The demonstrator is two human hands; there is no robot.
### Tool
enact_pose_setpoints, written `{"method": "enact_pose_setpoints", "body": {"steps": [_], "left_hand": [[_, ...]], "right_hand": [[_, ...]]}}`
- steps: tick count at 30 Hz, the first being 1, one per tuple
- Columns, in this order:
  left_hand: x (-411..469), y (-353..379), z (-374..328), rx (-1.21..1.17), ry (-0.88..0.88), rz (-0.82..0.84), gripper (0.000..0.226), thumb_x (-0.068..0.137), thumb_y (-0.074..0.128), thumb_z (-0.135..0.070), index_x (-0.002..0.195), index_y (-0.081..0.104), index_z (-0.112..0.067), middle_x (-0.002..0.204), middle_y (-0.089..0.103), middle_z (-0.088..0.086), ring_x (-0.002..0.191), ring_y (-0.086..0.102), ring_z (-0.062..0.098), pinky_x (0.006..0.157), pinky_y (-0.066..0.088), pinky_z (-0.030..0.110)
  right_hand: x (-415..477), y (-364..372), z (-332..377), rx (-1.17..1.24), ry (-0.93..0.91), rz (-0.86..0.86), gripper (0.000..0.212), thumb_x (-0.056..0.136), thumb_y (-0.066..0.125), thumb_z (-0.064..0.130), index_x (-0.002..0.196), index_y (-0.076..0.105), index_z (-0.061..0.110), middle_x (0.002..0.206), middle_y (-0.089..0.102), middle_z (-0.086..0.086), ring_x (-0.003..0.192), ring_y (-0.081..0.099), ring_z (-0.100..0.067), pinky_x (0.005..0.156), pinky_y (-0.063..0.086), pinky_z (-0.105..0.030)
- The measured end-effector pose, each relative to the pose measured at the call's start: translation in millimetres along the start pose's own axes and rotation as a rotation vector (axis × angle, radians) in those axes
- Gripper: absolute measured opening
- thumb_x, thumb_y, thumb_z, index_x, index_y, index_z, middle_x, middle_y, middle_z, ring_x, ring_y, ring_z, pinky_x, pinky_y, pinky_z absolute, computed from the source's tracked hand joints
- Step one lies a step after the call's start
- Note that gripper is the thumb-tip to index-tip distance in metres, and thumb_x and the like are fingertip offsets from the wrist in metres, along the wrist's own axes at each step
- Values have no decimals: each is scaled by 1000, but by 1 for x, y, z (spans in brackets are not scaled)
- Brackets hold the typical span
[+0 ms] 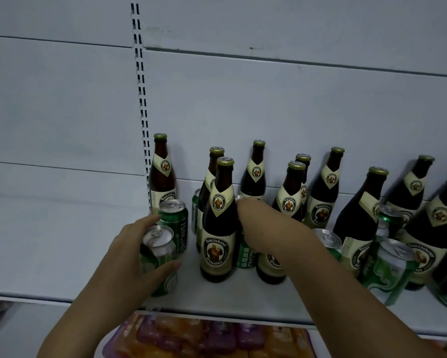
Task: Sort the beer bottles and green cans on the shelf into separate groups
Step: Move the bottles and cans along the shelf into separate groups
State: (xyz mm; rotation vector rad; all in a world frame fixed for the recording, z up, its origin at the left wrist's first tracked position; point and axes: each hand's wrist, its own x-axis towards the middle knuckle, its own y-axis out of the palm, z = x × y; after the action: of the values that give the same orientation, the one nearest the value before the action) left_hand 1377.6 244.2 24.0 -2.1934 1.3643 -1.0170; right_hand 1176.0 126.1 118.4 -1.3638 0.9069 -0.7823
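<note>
Left hand (125,257) around green can (163,250) on shelf (243,298)

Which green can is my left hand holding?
The front-left can, with the left hand curled round it, thumb in front; the Tsingtao can behind it isn't gripped.

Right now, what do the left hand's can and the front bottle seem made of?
The can gripped by the left hand: likely aluminium, bare silvery top with pull tab, glossy green wall. The front bottle: dark brown glass by its sheen, paper-looking cream labels, gold metal-looking cap.
</note>
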Motion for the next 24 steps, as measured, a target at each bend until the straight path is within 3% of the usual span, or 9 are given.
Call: {"method": "enact_pose_setpoints", "body": {"steps": [2, 4, 6, 10, 13, 15, 17, 20, 24], "left_hand": [[1, 3, 3, -7, 5, 6, 82, 73, 88, -30, 143, 44, -33, 130, 53, -12, 112, 53, 7, 85, 40, 13], [2, 5, 5, -12, 13, 6, 82, 75, 88, -27, 145, 44, -31, 132, 53, -10, 111, 53, 8, 84, 40, 11], [2, 6, 4, -34, 6, 17, 83, 76, 87, -26, 146, 43, -30, 135, 53, -9, 111, 53, 8, 84, 41, 11], [5, 7, 4, -57, -22, 60, 87, 76, 87, -25, 150, 40, -26, 141, 53, -3, 119, 56, 16, 98, 49, 29], [7, 8, 9, -59, -34, 78, 90, 75, 89, -25, 150, 39, -26, 141, 54, -3, 121, 57, 17, 99, 50, 31], [8, 9, 11, -64, -30, 90, 91, 74, 90, -23, 150, 39, -26, 139, 55, -5, 119, 57, 14, 96, 48, 27], [9, 9, 10, -84, -26, 99, 89, 75, 89, -20, 148, 39, -25, 134, 56, -9, 115, 56, 11, 91, 46, 22], [10, 10, 7, -107, -11, 91, 81, 77, 88, -17, 142, 42, -27, 126, 55, -12, 109, 55, 9, 84, 44, 16], [9, 8, 5, -131, 29, 76, 72, 77, 87, -14, 125, 39, -40, 117, 53, -16, 98, 53, -3, 77, 40, 5]], "right_hand": [[7, -1, 0, -3, 5, 84, 39, 102, 52, 7, 140, 47, 2, 81, 39, -6, 86, 49, -23, 76, 46, -27], [9, -4, 1, 20, 7, 81, 42, 101, 55, 7, 142, 46, 4, 111, 58, -17, 107, 59, -30, 91, 48, -31], [9, -3, 1, 45, -18, 34, 45, 98, 59, 6, 141, 47, 5, 133, 57, -16, 121, 58, -33, 97, 48, -35], [7, 13, -5, 85, -34, -71, 39, 93, 62, 4, 131, 54, 5, 124, 62, -16, 113, 61, -33, 93, 51, -37], [9, 16, -5, 73, -10, -78, 34, 95, 60, 7, 128, 56, 4, 124, 62, -19, 109, 63, -36, 93, 53, -43], [11, 10, -3, 45, -7, 33, 51, 94, 63, 8, 142, 45, 7, 135, 57, -16, 118, 60, -33, 101, 51, -40], [10, 5, -2, 32, -26, 41, 58, 93, 65, 7, 146, 41, 8, 136, 57, -12, 120, 60, -29, 100, 49, -34], [9, 12, -6, 14, -62, -79, 48, 91, 63, 3, 138, 51, 9, 125, 63, -11, 111, 62, -30, 93, 52, -34], [8, 16, -7, -10, -59, -102, 36, 91, 62, 5, 127, 57, 8, 116, 63, -13, 104, 59, -29, 90, 54, -39]]}}
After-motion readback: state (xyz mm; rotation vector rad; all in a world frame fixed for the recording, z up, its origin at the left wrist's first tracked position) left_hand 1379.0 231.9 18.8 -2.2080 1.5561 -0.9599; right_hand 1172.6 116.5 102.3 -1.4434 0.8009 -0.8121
